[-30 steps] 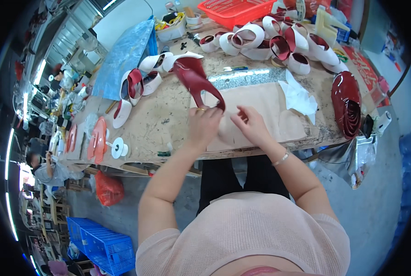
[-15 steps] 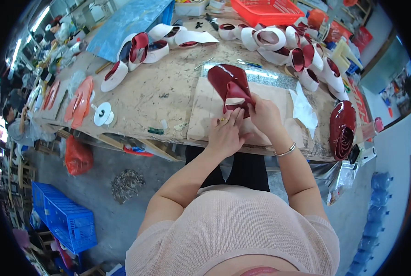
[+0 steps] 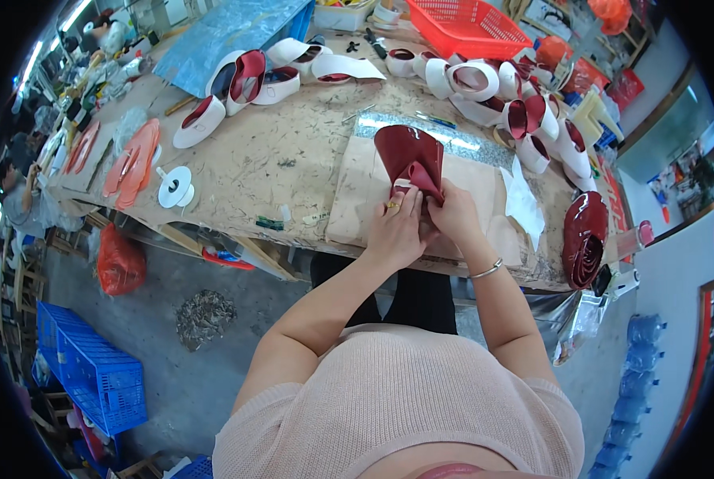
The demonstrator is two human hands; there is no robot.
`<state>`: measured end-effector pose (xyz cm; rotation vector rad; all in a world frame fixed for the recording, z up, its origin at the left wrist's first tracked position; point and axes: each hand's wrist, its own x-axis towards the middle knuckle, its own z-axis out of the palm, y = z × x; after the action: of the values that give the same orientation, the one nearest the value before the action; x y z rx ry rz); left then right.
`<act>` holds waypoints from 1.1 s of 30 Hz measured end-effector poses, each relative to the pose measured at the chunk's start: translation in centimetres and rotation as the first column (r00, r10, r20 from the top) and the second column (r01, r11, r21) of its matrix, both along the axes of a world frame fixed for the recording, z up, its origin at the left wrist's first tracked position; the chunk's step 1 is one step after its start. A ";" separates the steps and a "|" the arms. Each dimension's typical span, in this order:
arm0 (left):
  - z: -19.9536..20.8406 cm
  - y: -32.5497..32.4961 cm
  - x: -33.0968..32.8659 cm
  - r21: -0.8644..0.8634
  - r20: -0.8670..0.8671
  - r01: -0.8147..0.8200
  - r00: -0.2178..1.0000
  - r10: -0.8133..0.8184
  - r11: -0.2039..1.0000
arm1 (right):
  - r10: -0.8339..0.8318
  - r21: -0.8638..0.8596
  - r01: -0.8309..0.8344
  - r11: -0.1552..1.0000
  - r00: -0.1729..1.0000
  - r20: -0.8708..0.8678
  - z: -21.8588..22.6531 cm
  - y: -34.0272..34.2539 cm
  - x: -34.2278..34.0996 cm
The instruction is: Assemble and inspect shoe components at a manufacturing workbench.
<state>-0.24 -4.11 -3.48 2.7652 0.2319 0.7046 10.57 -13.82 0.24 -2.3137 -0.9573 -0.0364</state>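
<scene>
A glossy dark red leather shoe piece (image 3: 409, 152) stands up from the beige work board, its lower part folded inward. A small pale patch shows at the fold. My left hand (image 3: 397, 230), with a ring on one finger, presses its fingers together over the folded lower end. At the right edge my right hand (image 3: 458, 215) grips the same piece, its thumb and fingertips partly hidden behind the leather. The two hands nearly meet. A roll of dark red glossy pieces (image 3: 585, 243) lies on the table to the right.
White and red shoe uppers (image 3: 473, 80) crowd the far right; more (image 3: 201, 120) lie far left. A white spool (image 3: 176, 187) and clear orange-red sheets (image 3: 136, 160) are on the left. A white scrap (image 3: 523, 203) sits beside the board (image 3: 357, 184). A red basket (image 3: 469, 32) stands behind.
The red piece has turned more upright, and its top has come nearer to me. My right hand has moved in closer to my left and slightly lower. The whole view has shifted a little.
</scene>
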 end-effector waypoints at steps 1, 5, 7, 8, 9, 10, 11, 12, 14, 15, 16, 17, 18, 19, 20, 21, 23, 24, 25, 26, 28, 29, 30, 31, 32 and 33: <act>0.5 0.0 -0.1 0.006 0.016 -0.011 1.000 0.011 1.000 | -0.012 -0.009 0.011 1.000 1.000 -0.007 0.2 0.1 -0.2; 2.2 0.2 0.3 -0.056 -0.118 0.004 0.993 -0.011 0.998 | -0.056 -0.002 0.057 0.998 0.997 0.050 -0.2 0.8 -0.4; 1.7 0.2 0.7 -0.040 -0.083 0.007 0.997 -0.010 0.999 | -0.061 -0.024 0.061 0.998 0.998 -0.024 -0.2 0.7 0.1; 1.4 0.5 0.7 -0.063 -0.042 0.022 0.999 -0.025 0.998 | -0.065 -0.032 0.063 0.997 0.996 -0.061 -0.2 0.6 0.5; 1.0 0.6 0.5 -0.085 -0.001 0.040 0.999 -0.041 0.996 | 0.000 0.026 0.004 1.000 0.985 -0.174 -0.7 0.3 0.9; 0.7 0.9 0.5 -0.103 0.043 0.062 0.997 -0.058 0.993 | 0.071 0.094 -0.046 0.994 0.958 -0.279 -0.9 0.2 1.2; 0.4 1.2 0.5 -0.092 0.090 0.108 0.991 -0.100 0.990 | 0.145 0.166 -0.088 0.982 0.916 -0.374 -1.0 -0.1 1.5; 0.2 1.5 0.4 -0.079 0.136 0.154 0.980 -0.142 0.985 | 0.270 0.273 -0.145 0.951 0.819 -0.506 -0.7 -0.7 1.8; 0.8 1.8 0.2 -0.172 0.240 0.272 0.944 -0.227 0.947 | 0.528 0.504 -0.205 0.839 0.531 -0.663 1.9 -1.3 1.1; 1.6 1.6 -0.1 -0.276 0.302 0.352 0.915 -0.267 0.894 | 0.625 0.609 -0.188 0.771 0.406 -0.666 1.8 -1.8 1.3; 2.6 1.7 -0.5 -0.366 0.364 0.425 0.884 -0.293 0.828 | 0.677 0.677 -0.132 0.724 0.325 -0.661 1.5 -2.1 1.6; 3.4 1.9 -0.8 -0.517 0.461 0.517 0.840 -0.287 0.682 | 0.726 0.735 -0.069 0.675 0.240 -0.644 1.1 -2.6 1.9; 3.7 2.2 -0.9 -0.649 0.423 0.500 0.863 -0.275 0.573 | 0.772 0.782 -0.002 0.624 0.155 -0.616 0.8 -2.6 1.9; 3.8 2.6 -1.2 -0.766 0.381 0.457 0.889 -0.254 0.452 | 0.764 0.778 0.053 0.626 0.159 -0.626 0.9 -2.1 1.1; 3.7 2.7 -1.5 -0.861 0.339 0.404 0.909 -0.243 0.310 | 0.755 0.776 0.048 0.629 0.203 -0.624 1.2 -1.9 0.5; 3.3 2.8 -1.5 -0.897 0.398 0.429 0.888 -0.231 0.104 | 0.745 0.774 0.042 0.631 0.246 -0.621 1.5 -1.5 -0.2; 4.8 2.5 -2.1 -0.901 0.371 0.406 0.904 -0.211 0.154 | 0.718 0.771 0.063 0.633 0.324 -0.616 1.6 -1.2 -1.3; 5.4 2.4 -2.3 -0.902 0.358 0.393 0.912 -0.199 0.179 | 0.715 0.771 0.097 0.629 0.317 -0.623 1.5 -1.1 -1.4; 5.2 2.3 -2.1 -0.877 0.412 0.441 0.894 -0.176 0.192 | 0.712 0.769 0.129 0.626 0.306 -0.632 1.5 -1.0 -1.5; 5.1 2.4 -2.2 -0.872 0.419 0.449 0.891 -0.177 0.195 | 0.710 0.765 0.160 0.624 0.293 -0.640 1.5 -0.8 -1.6; 5.2 2.5 -2.5 -0.864 0.432 0.462 0.884 -0.180 0.198 | 0.683 0.757 0.203 0.621 0.332 -0.650 2.4 -0.5 -2.4; 5.1 2.6 -2.5 -0.865 0.425 0.457 0.887 -0.179 0.209 | 0.667 0.751 0.226 0.620 0.351 -0.657 2.8 -0.4 -2.9; 4.9 2.8 -2.5 -0.865 0.419 0.451 0.890 -0.180 0.220 | 0.662 0.742 0.249 0.622 0.338 -0.669 3.0 -0.3 -3.2; 4.9 2.8 -2.5 -0.866 0.412 0.446 0.892 -0.183 0.227 | 0.654 0.732 0.274 0.624 0.329 -0.681 3.2 -0.4 -3.4; 5.1 2.8 -2.7 -0.845 0.409 0.452 0.891 -0.197 0.287 | 0.646 0.720 0.300 0.625 0.318 -0.694 3.4 -0.4 -3.7; 5.3 2.8 -2.9 -0.820 0.405 0.456 0.889 -0.212 0.346 | 0.657 0.725 0.332 0.604 0.309 -0.688 3.7 -0.4 -4.0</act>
<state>-3.18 -1.28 1.85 1.5509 -0.0385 0.5297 6.56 -14.22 3.93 -0.9264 -0.3570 0.8083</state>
